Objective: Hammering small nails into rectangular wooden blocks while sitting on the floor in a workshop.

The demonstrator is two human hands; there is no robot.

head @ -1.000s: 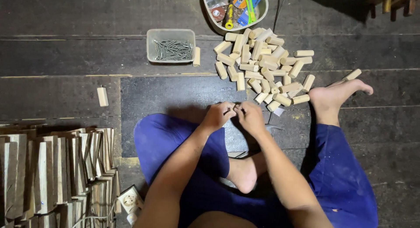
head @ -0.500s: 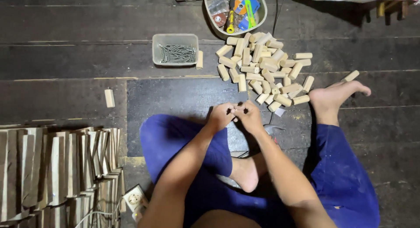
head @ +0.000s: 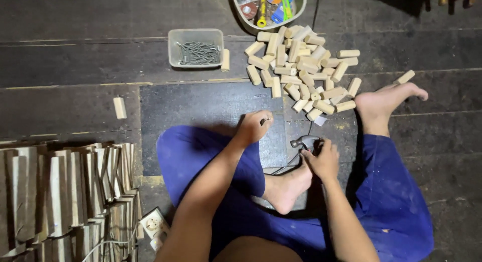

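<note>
My left hand is closed over the dark mat, pinching a small dark piece, seemingly a screw, between its fingertips. My right hand has dropped beside my left foot and grips the handle of a hammer, whose metal head points left. A pile of short round wooden pegs lies just beyond both hands. A clear tub of dark screws stands further back on the left.
Stacked wooden slats fill the lower left, with a white power socket beside them. A bowl of small tools sits at the top. One loose peg lies left of the mat. My right foot rests by the pile.
My hands were joined over the mat. My right hand has pulled back and down and taken hold of the hammer; my left hand stays in place with the small piece.
</note>
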